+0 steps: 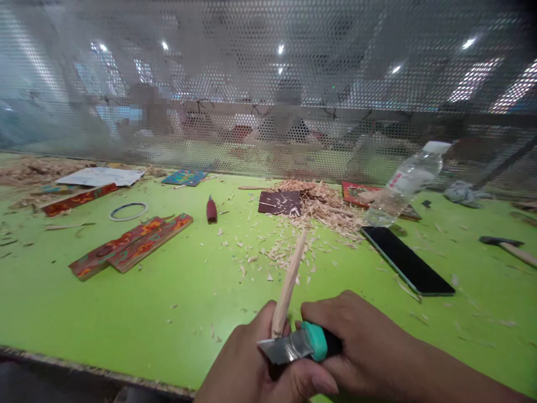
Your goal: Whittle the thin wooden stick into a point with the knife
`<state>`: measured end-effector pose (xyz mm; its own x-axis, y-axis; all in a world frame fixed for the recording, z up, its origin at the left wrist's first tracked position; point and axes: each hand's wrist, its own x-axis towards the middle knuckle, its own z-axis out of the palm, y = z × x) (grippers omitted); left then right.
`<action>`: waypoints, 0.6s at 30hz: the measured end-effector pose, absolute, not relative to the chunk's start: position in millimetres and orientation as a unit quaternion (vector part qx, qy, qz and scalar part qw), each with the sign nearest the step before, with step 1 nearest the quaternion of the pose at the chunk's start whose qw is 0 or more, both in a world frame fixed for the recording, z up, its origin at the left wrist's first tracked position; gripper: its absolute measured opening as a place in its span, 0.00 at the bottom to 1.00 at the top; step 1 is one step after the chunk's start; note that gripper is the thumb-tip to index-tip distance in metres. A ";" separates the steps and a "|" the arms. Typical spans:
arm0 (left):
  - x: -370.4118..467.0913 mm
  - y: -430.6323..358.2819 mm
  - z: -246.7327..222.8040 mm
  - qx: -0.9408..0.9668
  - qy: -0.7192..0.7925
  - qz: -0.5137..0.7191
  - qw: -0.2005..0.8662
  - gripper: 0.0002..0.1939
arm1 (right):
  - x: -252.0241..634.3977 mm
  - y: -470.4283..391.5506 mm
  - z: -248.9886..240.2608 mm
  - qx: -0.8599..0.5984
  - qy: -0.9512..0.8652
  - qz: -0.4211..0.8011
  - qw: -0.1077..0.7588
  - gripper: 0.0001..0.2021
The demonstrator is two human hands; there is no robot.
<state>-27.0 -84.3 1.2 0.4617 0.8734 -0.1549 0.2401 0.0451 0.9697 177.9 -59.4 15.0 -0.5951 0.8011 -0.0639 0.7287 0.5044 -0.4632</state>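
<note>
Near the front middle of the green table, my left hand (pixel 247 358) is closed around the lower end of a pale wooden stick (pixel 289 280). The stick points away from me and has whittled, uneven sides. My right hand (pixel 356 341) grips a utility knife (pixel 316 340) with a black and teal handle. Its blade lies across the near end of the stick, pointing left. My left thumb rests close below the knife, by the right hand. Pale wood shavings (pixel 285 252) are scattered beyond the stick's tip.
A phone (pixel 406 260) and a leaning clear bottle (pixel 405 182) are at right, with a hammer-like tool (pixel 509 248) farther right. Painted wood strips (pixel 134 243), a tape roll (pixel 128 211) and a dark red handle (pixel 211 210) lie left. A perforated screen (pixel 251 67) stands behind.
</note>
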 end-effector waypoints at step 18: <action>-25.3 -87.3 -3.5 0.684 0.459 0.245 0.512 0.20 | 172.3 -66.3 7.0 -0.488 -0.864 0.117 0.029 0.03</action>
